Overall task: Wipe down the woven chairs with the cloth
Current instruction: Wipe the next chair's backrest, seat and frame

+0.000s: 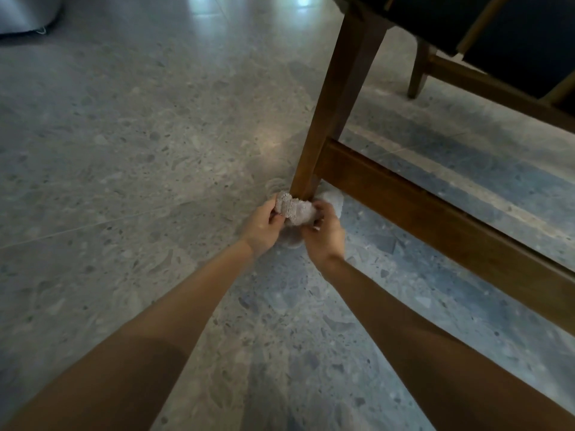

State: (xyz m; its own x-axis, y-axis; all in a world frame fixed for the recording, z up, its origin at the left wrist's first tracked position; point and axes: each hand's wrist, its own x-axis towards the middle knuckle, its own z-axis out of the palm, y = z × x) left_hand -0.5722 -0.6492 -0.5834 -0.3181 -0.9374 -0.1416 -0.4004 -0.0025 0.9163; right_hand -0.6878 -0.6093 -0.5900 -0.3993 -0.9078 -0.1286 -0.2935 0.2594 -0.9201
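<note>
Both hands — left hand [263,227], right hand [325,233] — grip the cloth [294,209] wrapped round the foot of 1 chair leg [329,119]; seat and other legs probably remain.

Under me lies a grey speckled floor [124,150], polished stone with darker and paler chips set all through it. A thin joint [93,227] crosses it on a slant at my left. Far ahead, cold white glare [199,0] sits on the shine, and nearer in there is a warm sheen [270,135]. At my right the stone looks bluer, and a pale band [510,213] runs slantwise over it. In the top left corner stands a grey rounded thing [21,14], cut off by the edge; I cannot tell what it is.
</note>
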